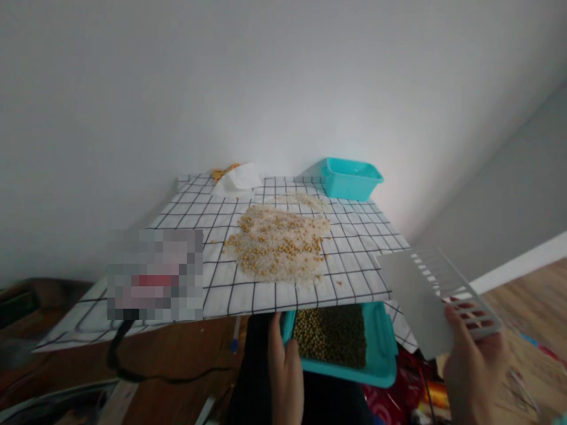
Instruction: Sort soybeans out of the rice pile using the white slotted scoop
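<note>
My left hand (286, 366) grips the left rim of a teal plastic bin (380, 378) below the table's front edge. Inside the bin, yellow soybeans (308, 333) lie at the left and small dark green beans (343, 336) beside them. In my right hand (472, 360) is a white plastic panel (416, 295), solid on one side and slotted on the other, held off the table's right front corner. A spread pile of rice grains mixed with soybeans (283, 242) covers the middle of the table.
The table wears a white cloth with a black grid (354, 260). A second teal bin (352, 180) stands at the back right. White paper or cloth (241, 179) lies over something yellow at the back left. A pixelated object (155, 274) with a dark cord sits front left.
</note>
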`<action>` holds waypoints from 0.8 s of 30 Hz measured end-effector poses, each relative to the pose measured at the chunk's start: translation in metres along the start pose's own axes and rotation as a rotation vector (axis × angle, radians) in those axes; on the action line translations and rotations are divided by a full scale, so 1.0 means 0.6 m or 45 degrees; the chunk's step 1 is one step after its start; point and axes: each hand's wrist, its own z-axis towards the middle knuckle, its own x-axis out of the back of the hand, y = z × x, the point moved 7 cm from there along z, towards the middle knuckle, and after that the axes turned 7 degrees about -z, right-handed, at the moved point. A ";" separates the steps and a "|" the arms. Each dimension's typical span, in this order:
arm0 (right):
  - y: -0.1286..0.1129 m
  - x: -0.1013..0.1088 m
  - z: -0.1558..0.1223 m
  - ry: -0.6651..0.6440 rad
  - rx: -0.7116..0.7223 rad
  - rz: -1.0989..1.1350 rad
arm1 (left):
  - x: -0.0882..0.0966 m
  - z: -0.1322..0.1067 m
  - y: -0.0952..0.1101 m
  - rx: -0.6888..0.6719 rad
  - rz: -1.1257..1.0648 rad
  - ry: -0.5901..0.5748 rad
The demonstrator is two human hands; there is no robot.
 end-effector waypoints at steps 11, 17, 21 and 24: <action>0.000 -0.055 -0.021 -0.272 -0.208 -0.016 | 0.019 0.017 0.013 -0.036 -0.071 0.108; 0.015 -0.053 -0.017 -0.495 -0.433 0.175 | 0.030 0.015 0.019 0.003 -0.163 0.178; -0.002 -0.074 0.029 -0.344 -0.242 0.200 | 0.040 0.010 0.030 0.030 -0.196 0.243; -0.020 -0.127 0.071 -0.320 -0.055 0.180 | 0.046 0.006 0.036 0.024 -0.224 0.276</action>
